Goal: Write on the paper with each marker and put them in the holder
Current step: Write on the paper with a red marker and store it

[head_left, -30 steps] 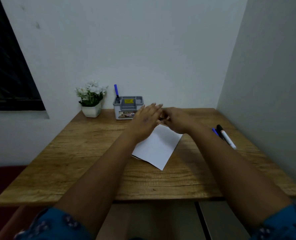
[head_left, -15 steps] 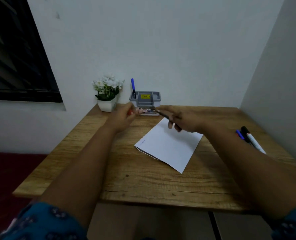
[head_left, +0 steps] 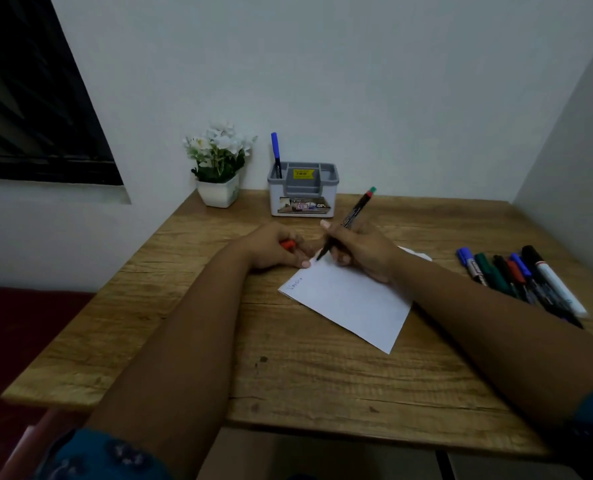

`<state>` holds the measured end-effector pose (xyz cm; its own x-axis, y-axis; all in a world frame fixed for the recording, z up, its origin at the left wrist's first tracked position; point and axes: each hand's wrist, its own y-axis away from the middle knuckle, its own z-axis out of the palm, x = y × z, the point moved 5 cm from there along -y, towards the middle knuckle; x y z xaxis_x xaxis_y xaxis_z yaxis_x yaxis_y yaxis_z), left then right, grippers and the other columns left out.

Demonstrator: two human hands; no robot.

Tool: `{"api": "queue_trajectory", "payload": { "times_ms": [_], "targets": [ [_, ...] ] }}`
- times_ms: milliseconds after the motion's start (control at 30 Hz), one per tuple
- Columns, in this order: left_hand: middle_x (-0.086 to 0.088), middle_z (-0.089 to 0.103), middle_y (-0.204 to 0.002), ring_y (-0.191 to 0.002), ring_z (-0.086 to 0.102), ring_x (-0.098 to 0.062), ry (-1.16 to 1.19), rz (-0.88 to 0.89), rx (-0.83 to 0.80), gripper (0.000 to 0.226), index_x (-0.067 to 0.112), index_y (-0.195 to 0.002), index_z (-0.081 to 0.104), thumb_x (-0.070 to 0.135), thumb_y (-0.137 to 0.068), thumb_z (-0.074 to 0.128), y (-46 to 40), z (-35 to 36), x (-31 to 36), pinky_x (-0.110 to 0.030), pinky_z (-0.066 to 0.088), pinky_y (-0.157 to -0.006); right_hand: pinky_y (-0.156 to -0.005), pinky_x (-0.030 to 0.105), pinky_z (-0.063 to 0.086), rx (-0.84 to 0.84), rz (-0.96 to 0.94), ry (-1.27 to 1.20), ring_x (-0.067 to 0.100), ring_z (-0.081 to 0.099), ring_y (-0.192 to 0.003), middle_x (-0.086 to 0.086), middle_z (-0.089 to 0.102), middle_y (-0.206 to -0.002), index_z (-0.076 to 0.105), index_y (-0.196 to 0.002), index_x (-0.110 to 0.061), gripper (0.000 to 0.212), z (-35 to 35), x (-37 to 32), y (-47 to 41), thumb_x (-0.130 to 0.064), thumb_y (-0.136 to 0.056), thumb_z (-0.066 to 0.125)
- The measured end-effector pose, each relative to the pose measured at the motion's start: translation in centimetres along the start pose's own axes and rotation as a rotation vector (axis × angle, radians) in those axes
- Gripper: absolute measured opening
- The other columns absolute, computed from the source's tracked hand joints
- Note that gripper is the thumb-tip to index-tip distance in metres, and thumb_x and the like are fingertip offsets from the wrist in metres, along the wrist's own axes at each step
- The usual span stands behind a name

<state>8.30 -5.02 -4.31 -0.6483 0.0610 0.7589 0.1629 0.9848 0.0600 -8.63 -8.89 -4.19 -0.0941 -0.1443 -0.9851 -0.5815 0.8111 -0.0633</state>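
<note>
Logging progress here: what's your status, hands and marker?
Right hand grips marker, tip on paper. Left hand holds red cap, steadies paper's corner. One blue pen in holder. Nothing in the way.

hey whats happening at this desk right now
A person is about to write: the right hand holds an uncapped marker with its tip at the paper's top corner, while the left hand holds a red cap. One blue marker stands in the holder; more markers lie to the right.
</note>
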Motion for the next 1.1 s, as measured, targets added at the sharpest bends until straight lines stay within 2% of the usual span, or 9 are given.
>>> {"api": "queue_trajectory", "payload": {
  "times_ms": [133,200,300,367,500,567,667,767,1100],
  "targets": [
    [0.021,0.07,-0.095,-0.095,0.059,0.001,-0.034,-0.041,-0.032,0.023,0.038,-0.094,0.074,0.029,-0.074,0.081,0.0,-0.2,-0.2,-0.02,0.041,-0.079,-0.066,0.025,0.057,-0.101,-0.018,0.077,0.018,0.064,-0.065,0.024,0.068,-0.078,0.073,-0.086,-0.001,0.008,-0.1,0.5,0.2,-0.007,-0.083,0.075],
    [0.019,0.068,-0.105,-0.103,0.057,-0.002,-0.029,-0.051,-0.063,0.026,0.04,-0.097,0.073,0.028,-0.074,0.081,0.0,-0.2,-0.3,-0.023,0.042,-0.088,-0.068,0.027,0.058,-0.095,-0.075,0.176,0.02,0.067,-0.068,0.025,0.071,-0.083,0.075,-0.088,-0.002,0.01,-0.1,0.4,0.3,0.003,-0.079,0.073],
    [0.014,0.07,-0.105,-0.104,0.059,-0.008,-0.015,-0.057,-0.069,0.025,0.034,-0.096,0.076,0.024,-0.073,0.082,-0.1,-0.3,-0.4,-0.032,0.043,-0.098,-0.071,0.033,0.059,-0.053,-0.143,0.35,0.018,0.07,-0.067,0.01,0.074,-0.073,0.074,-0.085,-0.007,0.005,0.6,0.0,0.3,-0.006,-0.082,0.07],
    [0.01,0.072,-0.101,-0.103,0.06,-0.012,-0.01,-0.069,-0.051,0.023,0.03,-0.091,0.076,0.021,-0.071,0.083,-0.1,-0.4,-0.4,-0.037,0.044,-0.101,-0.075,0.028,0.056,-0.04,-0.215,0.414,0.013,0.07,-0.072,0.0,0.074,-0.074,0.075,-0.085,-0.013,0.007,1.4,-0.3,0.5,-0.009,-0.083,0.07],
    [0.004,0.073,-0.098,-0.103,0.062,-0.018,0.002,-0.075,-0.062,0.022,0.025,-0.088,0.076,0.017,-0.069,0.084,0.0,-0.4,-0.4,-0.044,0.044,-0.102,-0.07,0.04,0.053,-0.043,-0.253,0.432,0.021,0.065,-0.07,0.01,0.073,-0.074,0.076,-0.082,-0.013,0.009,1.9,-0.4,0.6,-0.005,-0.081,0.07],
    [0.004,0.073,-0.099,-0.104,0.062,-0.019,0.009,-0.072,-0.086,0.023,0.024,-0.09,0.077,0.017,-0.069,0.083,0.0,-0.4,-0.5,-0.044,0.043,-0.103,-0.068,0.04,0.052,-0.046,-0.26,0.45,0.023,0.065,-0.068,0.009,0.072,-0.074,0.076,-0.083,-0.013,0.009,2.0,-0.3,0.6,-0.005,-0.082,0.071],
    [0.006,0.073,-0.096,-0.101,0.063,-0.015,0.029,-0.079,-0.101,0.023,0.021,-0.092,0.077,0.015,-0.07,0.083,0.1,-0.5,-0.5,-0.041,0.044,-0.103,-0.074,0.045,0.053,-0.045,-0.265,0.492,0.033,0.065,-0.077,0.012,0.072,-0.077,0.076,-0.083,-0.015,0.008,2.2,-0.4,0.7,-0.008,-0.082,0.072],
    [0.006,0.074,-0.097,-0.099,0.063,-0.013,0.037,-0.085,-0.098,0.025,0.019,-0.094,0.076,0.014,-0.071,0.082,0.1,-0.4,-0.5,-0.038,0.045,-0.101,-0.077,0.046,0.054,-0.065,-0.253,0.521,0.032,0.066,-0.08,0.011,0.073,-0.079,0.075,-0.082,-0.015,0.009,2.2,-0.5,0.6,-0.007,-0.081,0.071],
    [0.008,0.074,-0.096,-0.098,0.063,-0.012,0.065,-0.102,-0.085,0.024,0.022,-0.093,0.076,0.015,-0.071,0.083,0.3,-0.5,-0.5,-0.028,0.047,-0.09,-0.074,0.024,0.053,-0.033,-0.215,0.498,0.009,0.066,-0.075,0.002,0.074,-0.077,0.076,-0.083,-0.012,0.007,1.8,-0.6,0.6,-0.007,-0.081,0.072]
  ]
}}
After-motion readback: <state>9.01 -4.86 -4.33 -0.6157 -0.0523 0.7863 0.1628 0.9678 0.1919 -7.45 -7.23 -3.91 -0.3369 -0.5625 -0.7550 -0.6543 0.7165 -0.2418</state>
